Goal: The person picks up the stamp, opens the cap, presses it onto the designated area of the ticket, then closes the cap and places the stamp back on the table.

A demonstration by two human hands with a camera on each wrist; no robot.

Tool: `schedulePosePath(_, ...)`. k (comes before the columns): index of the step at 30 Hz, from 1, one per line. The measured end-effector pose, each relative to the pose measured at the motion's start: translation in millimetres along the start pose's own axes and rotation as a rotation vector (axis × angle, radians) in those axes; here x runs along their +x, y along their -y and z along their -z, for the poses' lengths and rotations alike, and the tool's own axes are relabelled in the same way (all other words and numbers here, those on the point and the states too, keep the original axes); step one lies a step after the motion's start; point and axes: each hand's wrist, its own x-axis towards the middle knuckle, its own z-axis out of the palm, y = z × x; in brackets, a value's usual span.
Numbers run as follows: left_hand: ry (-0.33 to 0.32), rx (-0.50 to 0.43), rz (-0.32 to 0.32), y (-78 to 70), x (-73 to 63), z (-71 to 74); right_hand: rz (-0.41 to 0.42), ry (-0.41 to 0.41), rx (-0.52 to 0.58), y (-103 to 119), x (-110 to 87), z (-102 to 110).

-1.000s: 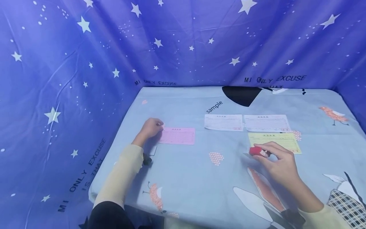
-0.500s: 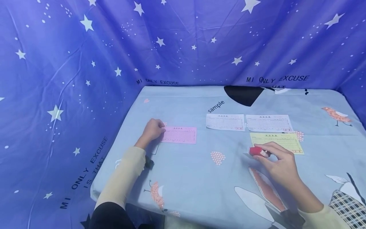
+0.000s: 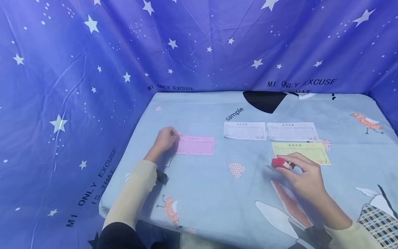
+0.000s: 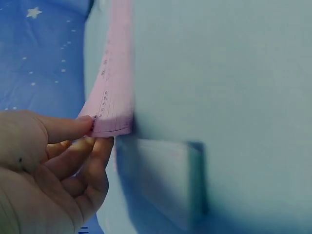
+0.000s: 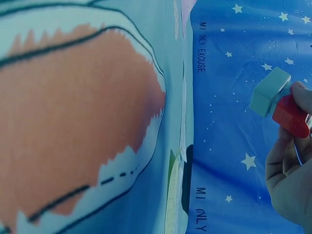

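Observation:
My left hand (image 3: pixel 167 137) is at the left end of a pink printed slip (image 3: pixel 196 146). In the left wrist view, thumb and fingers pinch the end of this pink slip (image 4: pixel 113 97), which curves up off the cloth. My right hand (image 3: pixel 306 176) holds a red stamp (image 3: pixel 281 164) between thumb and fingers, just in front of a yellow slip (image 3: pixel 306 151). The right wrist view shows the red stamp (image 5: pixel 290 116) with a pale, clear-looking block at its end, raised off the table. Two white slips (image 3: pixel 244 131) lie side by side behind the yellow one.
A pale block-like thing (image 4: pixel 165 178) appears blurred below the pink slip in the left wrist view. The table (image 3: pixel 211 193) wears a light blue patterned cloth. Blue star-printed curtains (image 3: pixel 199 45) hang behind it and on both sides.
My left fingers have shifted slightly at the pink slip's left end and now pinch it. The right hand keeps its hold on the red stamp, nearly still. The head view has moved a little.

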Motion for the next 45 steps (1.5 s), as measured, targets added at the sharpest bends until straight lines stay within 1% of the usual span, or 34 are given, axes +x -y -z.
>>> schedulePosePath(4,-0.004,-0.071,-0.001,-3.9,-1.0,1.4,0.002,0.003,0.001,2,0.2,0)
schedulePosePath(9,0.005,-0.09,0.001,-5.5,-0.4,1.1,0.059,-0.025,0.028,2,0.5,-2)
schedulePosePath(13,0.017,-0.104,0.009,-7.9,-2.1,4.6,0.07,-0.032,0.03,1,0.8,-3)
schedulePosePath(15,0.024,-0.121,0.011,-8.9,-2.7,6.4,0.063,-0.03,0.022,1,1.0,-2)
schedulePosePath(18,0.024,-0.146,0.024,-8.9,-5.8,13.8,0.048,-0.017,0.021,2,3.3,-5)
schedulePosePath(21,0.03,-0.195,0.037,-9.7,-8.7,18.8,0.024,-0.001,0.02,4,5.9,-8)
schedulePosePath(23,0.025,-0.228,0.045,-11.2,-10.7,19.8,0.012,0.012,0.018,5,7.8,-11)
schedulePosePath(25,0.018,-0.258,0.049,-14.3,-11.6,17.6,0.006,0.015,0.013,7,9.0,-13)
schedulePosePath(27,0.022,-0.28,0.043,-19.0,-10.9,11.3,0.01,0.003,0.004,8,8.6,-12)
schedulePosePath(29,0.043,-0.303,0.032,-25.3,-9.5,2.5,0.012,-0.012,0.002,9,6.8,-11)
schedulePosePath(33,0.092,-0.352,0.009,-42.6,-4.2,-22.9,0.008,-0.015,0.003,10,0.9,-3)
schedulePosePath(36,0.094,-0.377,-0.013,-54.9,-4.2,-38.8,0.0,0.0,0.0,9,-0.3,0)
schedulePosePath(41,0.114,-0.401,-0.056,-76.5,-11.2,-61.0,-0.001,-0.006,0.0,9,1.7,-1)
schedulePosePath(45,0.131,-0.413,-0.053,-93.9,-21.7,-77.3,-0.003,-0.009,0.009,11,3.2,-1)
